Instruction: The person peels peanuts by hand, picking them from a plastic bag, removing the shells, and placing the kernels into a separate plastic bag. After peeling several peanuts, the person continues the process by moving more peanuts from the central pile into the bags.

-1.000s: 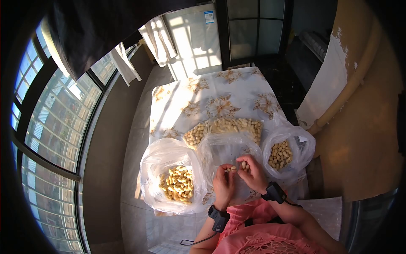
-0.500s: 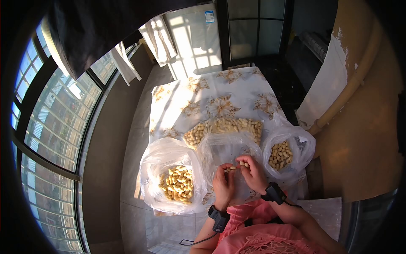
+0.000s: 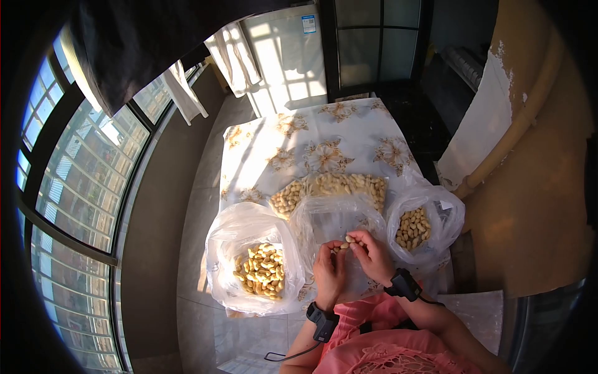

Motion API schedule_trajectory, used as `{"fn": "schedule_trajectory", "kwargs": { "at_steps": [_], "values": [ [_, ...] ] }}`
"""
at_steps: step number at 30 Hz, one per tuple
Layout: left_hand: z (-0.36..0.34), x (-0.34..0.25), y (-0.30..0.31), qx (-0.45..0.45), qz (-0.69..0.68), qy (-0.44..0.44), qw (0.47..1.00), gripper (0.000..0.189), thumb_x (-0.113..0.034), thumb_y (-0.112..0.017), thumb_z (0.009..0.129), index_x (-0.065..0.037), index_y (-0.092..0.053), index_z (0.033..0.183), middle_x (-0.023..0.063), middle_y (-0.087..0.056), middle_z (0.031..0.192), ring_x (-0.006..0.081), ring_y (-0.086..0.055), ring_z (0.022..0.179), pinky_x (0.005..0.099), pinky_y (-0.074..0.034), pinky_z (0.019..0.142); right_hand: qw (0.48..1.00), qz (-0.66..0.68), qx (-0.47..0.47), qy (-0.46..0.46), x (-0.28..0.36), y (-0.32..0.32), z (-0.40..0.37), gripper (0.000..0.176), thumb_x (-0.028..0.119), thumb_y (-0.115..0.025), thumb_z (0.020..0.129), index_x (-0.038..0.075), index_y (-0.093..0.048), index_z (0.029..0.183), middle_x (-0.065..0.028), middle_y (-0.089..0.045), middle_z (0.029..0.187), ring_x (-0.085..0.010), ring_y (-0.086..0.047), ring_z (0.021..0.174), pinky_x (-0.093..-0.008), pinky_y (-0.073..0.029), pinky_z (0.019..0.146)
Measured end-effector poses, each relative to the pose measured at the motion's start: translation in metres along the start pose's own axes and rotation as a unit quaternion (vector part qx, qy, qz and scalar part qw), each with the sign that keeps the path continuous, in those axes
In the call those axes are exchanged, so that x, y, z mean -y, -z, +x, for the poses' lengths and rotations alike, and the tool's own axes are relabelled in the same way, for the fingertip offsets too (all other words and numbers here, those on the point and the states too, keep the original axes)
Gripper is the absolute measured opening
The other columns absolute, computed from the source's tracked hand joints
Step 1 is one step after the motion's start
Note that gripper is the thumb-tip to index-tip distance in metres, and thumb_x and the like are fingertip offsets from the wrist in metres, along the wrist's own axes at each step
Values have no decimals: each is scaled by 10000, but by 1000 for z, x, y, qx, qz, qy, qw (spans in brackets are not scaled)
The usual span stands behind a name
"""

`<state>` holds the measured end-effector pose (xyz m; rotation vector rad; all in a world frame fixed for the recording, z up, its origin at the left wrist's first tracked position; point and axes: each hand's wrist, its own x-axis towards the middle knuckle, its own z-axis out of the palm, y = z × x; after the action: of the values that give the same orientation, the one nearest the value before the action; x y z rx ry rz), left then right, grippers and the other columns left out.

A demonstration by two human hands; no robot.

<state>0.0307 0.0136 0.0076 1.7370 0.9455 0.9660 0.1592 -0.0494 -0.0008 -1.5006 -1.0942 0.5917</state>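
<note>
Right hand [image 3: 370,254] pinches a peanut [image 3: 350,239], now nearer the left hand [image 3: 328,274] holding more peanuts [image 3: 336,250]

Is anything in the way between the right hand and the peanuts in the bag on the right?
Going straight across, yes: the left wall of the see-through bag stands between the right hand and those peanuts. From above, nothing visible blocks them, because the bag is open at the top.

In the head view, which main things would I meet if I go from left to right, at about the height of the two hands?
Window → grey wall → left plastic bag with peanuts → left hand → right hand → right plastic bag with peanuts → brown surface.
</note>
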Motion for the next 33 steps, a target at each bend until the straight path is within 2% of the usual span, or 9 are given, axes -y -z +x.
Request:
{"fn": "schedule_trajectory", "kwargs": {
  "at_steps": [2, 6, 11, 21, 24, 26, 29, 33],
  "values": [
    [0, 1, 0, -3, -1, -2, 1000, 143, -97, -659, 932, -42, -636, 1062, 141, -676, 916, 283, -660, 768, 355, -510, 669, 999, -27, 9, 24, 9, 1, 1, 256, 30, -566, 981, 20, -576, 1236, -75, -663, 959, -130, -616, 754, -266, -500, 687],
    [0, 4, -1, -1, -15, 16, 1000, 144, -115, -666, 937, -41, -635, 1057, 140, -679, 903, 280, -662, 764, 357, -511, 666, 1000, -19, 7, 10, 14, 1, 1, 257, 31, -573, 975, 27, -596, 1230, -78, -674, 961, -134, -636, 795, -268, -508, 713],
    [-1, 7, -1, -4, -28, 19, 999, 139, -111, -660, 941, -38, -632, 1056, 141, -681, 900, 283, -668, 773, 361, -514, 670, 999, -21, 13, 27, 16, 2, 2, 274, 25, -590, 962, 32, -622, 1234, -96, -703, 1017, -151, -670, 883, -278, -520, 762],
    [0, 4, -1, -7, -29, 8, 1000, 130, -79, -634, 946, -28, -617, 1064, 150, -683, 911, 289, -673, 809, 364, -517, 694, 999, -26, 15, 18, 11, 1, 1, 286, 40, -634, 941, 36, -637, 1227, -98, -720, 999, -144, -681, 842, -271, -526, 724],
    [0, 4, -1, -7, -34, 8, 999, 133, -75, -633, 946, -24, -615, 1067, 149, -683, 912, 288, -672, 808, 364, -516, 692, 1000, -22, 9, 17, 15, 1, 2, 236, 60, -654, 940, 34, -646, 1173, -95, -721, 987, -142, -684, 829, -275, -529, 710],
    [0, 3, -1, -8, -35, 7, 999, 132, -72, -633, 945, -22, -614, 1066, 148, -683, 908, 287, -672, 804, 362, -516, 692, 1000, -10, 4, 5, 16, 1, 2, 162, 88, -683, 932, 28, -638, 1076, -76, -706, 925, -129, -663, 769, -273, -520, 675],
    [0, 3, -1, -9, -36, 7, 999, 126, -64, -634, 942, -19, -611, 1058, 151, -684, 903, 291, -673, 800, 364, -516, 692, 1000, -17, 12, 9, 15, 2, 1, 151, 94, -717, 911, 26, -611, 994, -47, -672, 852, -94, -617, 716, -254, -498, 642],
    [-1, 10, -2, -14, -19, 0, 1000, 111, -46, -629, 934, -18, -604, 1038, 164, -687, 897, 314, -679, 800, 377, -520, 690, 999, -18, 7, 26, 6, 1, 1, 168, 90, -738, 894, 28, -599, 966, -22, -645, 817, -65, -576, 695, -236, -477, 617]
  ]
}}
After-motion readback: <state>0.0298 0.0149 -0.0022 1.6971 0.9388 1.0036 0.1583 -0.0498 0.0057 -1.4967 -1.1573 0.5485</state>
